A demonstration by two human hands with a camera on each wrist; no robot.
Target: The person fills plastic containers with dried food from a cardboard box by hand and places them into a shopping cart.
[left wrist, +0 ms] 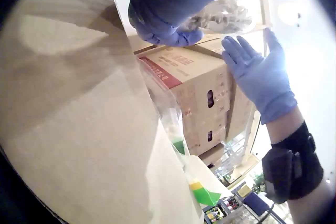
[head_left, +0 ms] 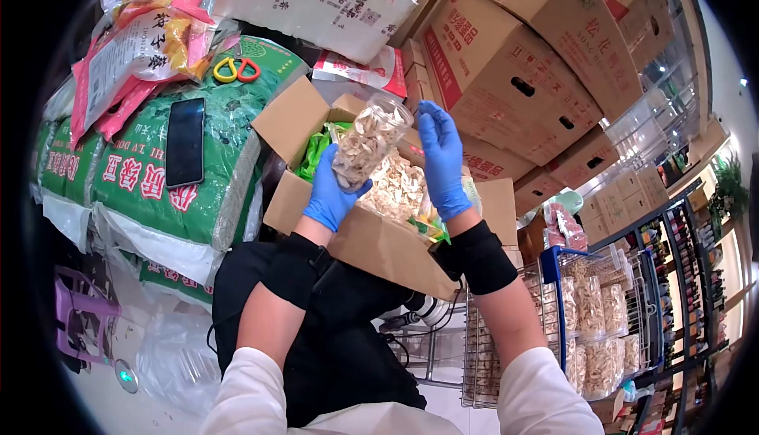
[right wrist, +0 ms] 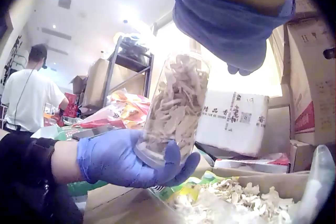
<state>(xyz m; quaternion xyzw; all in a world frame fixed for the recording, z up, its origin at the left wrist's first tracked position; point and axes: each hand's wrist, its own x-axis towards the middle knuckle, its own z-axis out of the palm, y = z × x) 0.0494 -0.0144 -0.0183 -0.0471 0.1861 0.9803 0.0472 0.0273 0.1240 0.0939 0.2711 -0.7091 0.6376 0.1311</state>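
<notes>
A clear jar (head_left: 370, 141) full of pale dried slices is tilted above an open cardboard box (head_left: 403, 257). My blue-gloved left hand (head_left: 334, 192) holds it low on its side, fingers curled round the base, as the right wrist view also shows for the jar (right wrist: 177, 103) and left hand (right wrist: 128, 158). My gloved right hand (head_left: 443, 154) is raised beside the jar's mouth, fingers extended, holding nothing; in the left wrist view the right hand (left wrist: 260, 74) has its palm showing. Loose slices (head_left: 395, 186) fill a bag in the box.
Green sacks (head_left: 158, 174) with a phone (head_left: 186, 143) and scissors (head_left: 236, 70) lie at the left. Stacked cartons (head_left: 506, 71) stand at the back right. A wire cart (head_left: 553, 332) holds several filled jars (head_left: 590, 308) at the right. A person (right wrist: 34, 92) stands further off.
</notes>
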